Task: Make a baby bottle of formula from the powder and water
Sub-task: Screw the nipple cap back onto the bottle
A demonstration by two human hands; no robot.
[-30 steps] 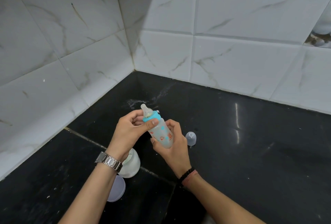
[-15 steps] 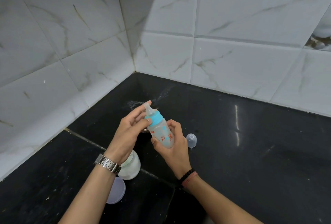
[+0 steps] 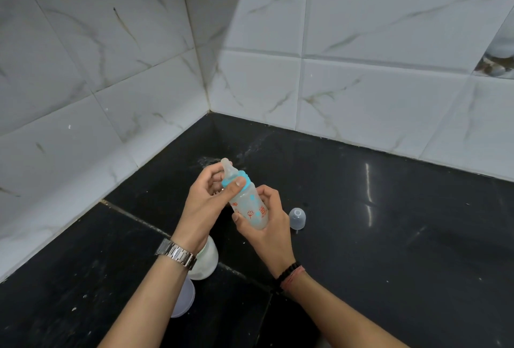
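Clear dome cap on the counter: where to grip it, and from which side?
Grip the dome cap across its round side walls, coming from above. It appears to stand apart on the black counter, right of the right hand holding the bottle, with nothing crowding it.

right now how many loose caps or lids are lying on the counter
2: a clear dome cap on the counter right of the right hand, and a pale round lid under the left forearm, partly hidden. More may be hidden.
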